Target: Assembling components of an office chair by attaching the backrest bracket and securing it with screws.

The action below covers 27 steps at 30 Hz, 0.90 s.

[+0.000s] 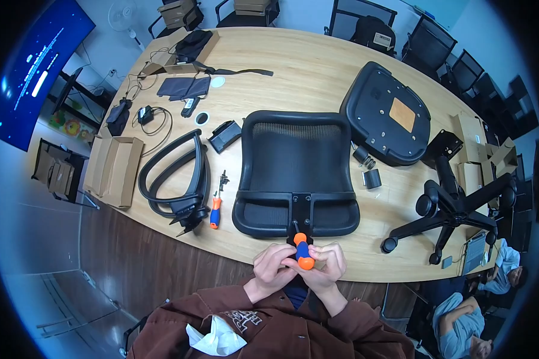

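Note:
A screwdriver with an orange and blue handle (303,252) is gripped between my left hand (272,267) and my right hand (327,263), fingers closed around it from both sides. Its shaft points away from me onto the black upright bracket (302,209) of a mesh chair backrest (299,157). The backrest lies flat with its bracket end at the table's near edge. Screws show on the bracket; whether the tip sits in one I cannot tell. Left of the backrest, a second orange and blue screwdriver (215,214) lies beside some small dark screws (223,179).
Black armrests (179,179) and an open cardboard box (115,170) lie left on the wooden table (281,72). To the right are an upturned chair seat (389,113), a gas-lift cover (371,178) and a five-legged base (452,209). Two people (461,320) sit at the lower right.

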### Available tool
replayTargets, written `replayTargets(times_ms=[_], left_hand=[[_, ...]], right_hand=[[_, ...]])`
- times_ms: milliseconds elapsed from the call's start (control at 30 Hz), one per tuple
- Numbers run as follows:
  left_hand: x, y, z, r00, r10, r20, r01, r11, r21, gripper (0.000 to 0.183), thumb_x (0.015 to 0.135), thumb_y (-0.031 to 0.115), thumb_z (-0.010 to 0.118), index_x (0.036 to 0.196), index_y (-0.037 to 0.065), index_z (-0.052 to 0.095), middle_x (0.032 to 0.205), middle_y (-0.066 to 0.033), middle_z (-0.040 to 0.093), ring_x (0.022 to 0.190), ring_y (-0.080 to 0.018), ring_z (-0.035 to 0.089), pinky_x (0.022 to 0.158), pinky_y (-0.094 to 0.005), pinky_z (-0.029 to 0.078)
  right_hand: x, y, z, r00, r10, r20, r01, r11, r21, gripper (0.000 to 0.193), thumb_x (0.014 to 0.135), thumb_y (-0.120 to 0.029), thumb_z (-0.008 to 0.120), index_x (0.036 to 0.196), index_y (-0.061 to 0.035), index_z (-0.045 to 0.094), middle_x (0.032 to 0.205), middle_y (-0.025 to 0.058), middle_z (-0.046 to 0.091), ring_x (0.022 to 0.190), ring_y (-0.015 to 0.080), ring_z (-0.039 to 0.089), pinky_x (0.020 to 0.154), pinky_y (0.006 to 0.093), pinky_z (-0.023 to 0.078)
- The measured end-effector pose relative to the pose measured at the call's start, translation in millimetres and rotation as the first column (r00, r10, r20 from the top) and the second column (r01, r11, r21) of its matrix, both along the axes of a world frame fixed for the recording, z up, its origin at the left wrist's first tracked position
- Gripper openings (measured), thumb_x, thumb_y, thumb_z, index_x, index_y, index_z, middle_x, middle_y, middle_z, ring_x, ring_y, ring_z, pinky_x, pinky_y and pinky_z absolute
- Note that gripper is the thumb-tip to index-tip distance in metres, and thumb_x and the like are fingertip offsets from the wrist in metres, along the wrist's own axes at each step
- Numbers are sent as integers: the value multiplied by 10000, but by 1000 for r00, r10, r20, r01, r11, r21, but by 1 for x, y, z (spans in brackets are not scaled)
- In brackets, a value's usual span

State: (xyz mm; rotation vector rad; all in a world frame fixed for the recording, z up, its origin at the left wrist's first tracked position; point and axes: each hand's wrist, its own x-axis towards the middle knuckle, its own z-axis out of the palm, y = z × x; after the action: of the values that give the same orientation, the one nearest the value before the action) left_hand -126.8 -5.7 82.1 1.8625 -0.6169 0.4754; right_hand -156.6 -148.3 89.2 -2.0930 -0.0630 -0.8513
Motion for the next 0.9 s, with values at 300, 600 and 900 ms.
replayTargets(times_ms=[300, 600, 900], left_hand=[[6, 4, 9, 1000, 18, 12, -18, 999, 43, 419, 709, 52, 838, 1095, -34, 699, 991, -147, 722, 833, -258, 717, 649, -298, 566], [-1, -1, 6, 996, 93, -7, -93, 996, 4, 429, 705, 2, 826, 1103, -42, 672, 1038, -167, 710, 868, -300, 730, 742, -353, 600], [6, 1, 5, 999, -41, -20, 41, 999, 25, 375, 720, -4, 812, 1070, -38, 683, 1050, -163, 717, 899, -276, 727, 742, -325, 594]], right_hand=[[1, -9, 36, 980, 186, -70, -185, 983, 11, 381, 701, -103, 891, 1015, -27, 691, 996, 121, 713, 913, 292, 688, 825, 368, 559], [-11, 8, 17, 999, 44, 11, -43, 999, -19, 333, 693, -119, 913, 930, -40, 692, 925, 73, 722, 831, 257, 677, 718, 348, 538], [5, 0, 32, 980, 199, -23, -200, 973, -118, 351, 697, -88, 893, 996, -42, 715, 1017, 92, 728, 950, 268, 694, 812, 354, 546]])
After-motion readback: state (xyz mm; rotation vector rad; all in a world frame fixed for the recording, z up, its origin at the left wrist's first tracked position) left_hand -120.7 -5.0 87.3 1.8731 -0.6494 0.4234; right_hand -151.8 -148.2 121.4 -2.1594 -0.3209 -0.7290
